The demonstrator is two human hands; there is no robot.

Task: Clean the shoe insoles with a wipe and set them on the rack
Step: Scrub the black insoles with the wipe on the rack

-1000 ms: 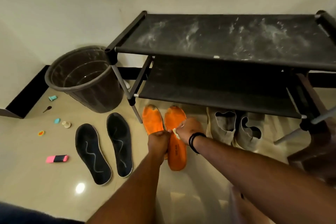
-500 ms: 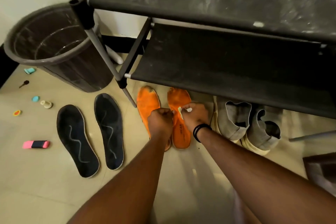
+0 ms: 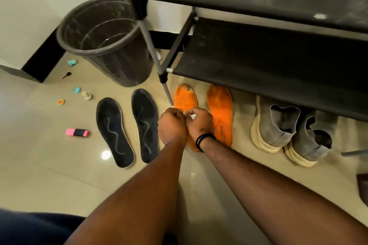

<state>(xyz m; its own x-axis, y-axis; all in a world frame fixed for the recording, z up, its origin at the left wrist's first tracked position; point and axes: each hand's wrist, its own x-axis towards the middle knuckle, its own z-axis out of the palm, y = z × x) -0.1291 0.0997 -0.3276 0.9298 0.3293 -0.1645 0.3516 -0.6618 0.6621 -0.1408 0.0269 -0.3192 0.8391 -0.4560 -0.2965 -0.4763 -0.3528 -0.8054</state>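
Two orange insoles lie on the floor by the rack's front leg, the left insole point(image 3: 184, 98) partly under my hands, the right insole point(image 3: 221, 113) beside them. Two black insoles point(image 3: 113, 131) point(image 3: 145, 123) lie further left. My left hand point(image 3: 172, 125) and right hand point(image 3: 199, 123) are pressed together above the left orange insole, fingers curled, pinching a small pale item point(image 3: 185, 113) between them, mostly hidden. The black two-shelf rack point(image 3: 258, 53) stands above, its shelves dusty.
A dark plastic bin point(image 3: 103, 42) stands left of the rack. A pair of grey shoes point(image 3: 288, 131) sits under the lower shelf. Small items lie at the left: a pink-and-black eraser point(image 3: 77, 132), caps and a teal piece point(image 3: 72, 63).
The view has shifted so the rack and bin sit further right. My hands have drawn closer together over the left orange insole, still pinching the small pale item.
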